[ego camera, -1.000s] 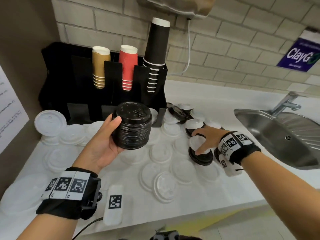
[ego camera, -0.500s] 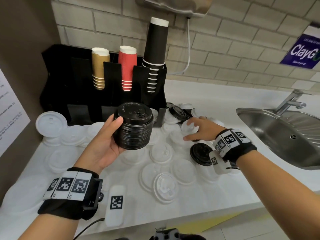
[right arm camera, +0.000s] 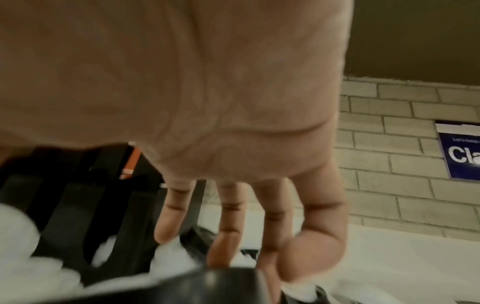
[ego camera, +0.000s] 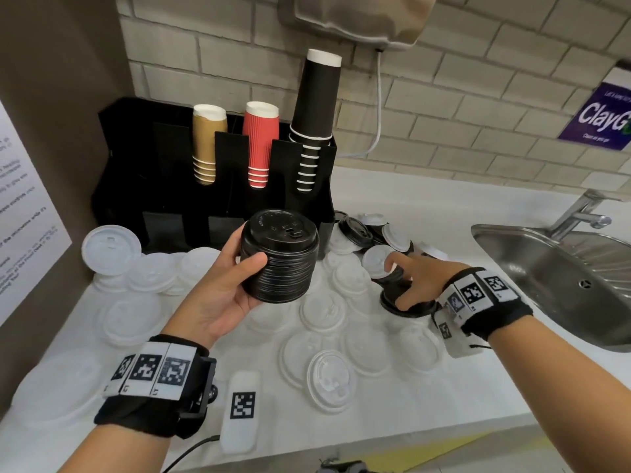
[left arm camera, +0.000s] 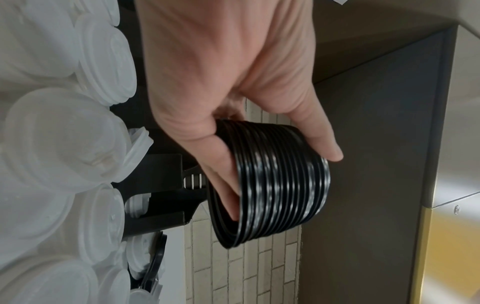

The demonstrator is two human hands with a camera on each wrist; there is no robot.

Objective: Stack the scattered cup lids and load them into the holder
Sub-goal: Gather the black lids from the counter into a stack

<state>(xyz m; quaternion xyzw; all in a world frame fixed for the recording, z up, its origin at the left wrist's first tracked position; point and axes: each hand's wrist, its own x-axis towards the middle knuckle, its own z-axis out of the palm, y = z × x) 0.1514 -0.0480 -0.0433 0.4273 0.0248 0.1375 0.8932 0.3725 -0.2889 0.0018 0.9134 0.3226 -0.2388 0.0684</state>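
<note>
White table [ego camera: 444, 397] against pale brick wall, strewn with cup lids. Stack of black lids [ego camera: 280, 257] held upright above the table, clamped by the left hand [ego camera: 218, 295], thumb on one side, fingers curled round the other. Right hand [ego camera: 415, 285] lowered over a loose black lid [ego camera: 406, 307] among white lids [ego camera: 329, 380], fingertips at its rim; grip unclear, cannot tell. Black holder [ego camera: 211, 196] behind, filled with paper cups [ego camera: 261, 145]. Steel sink [ego camera: 553, 278] off right. Likely light, thin, slippery plastic; best pinched at the rim, stack squeezed evenly at its sides.
</note>
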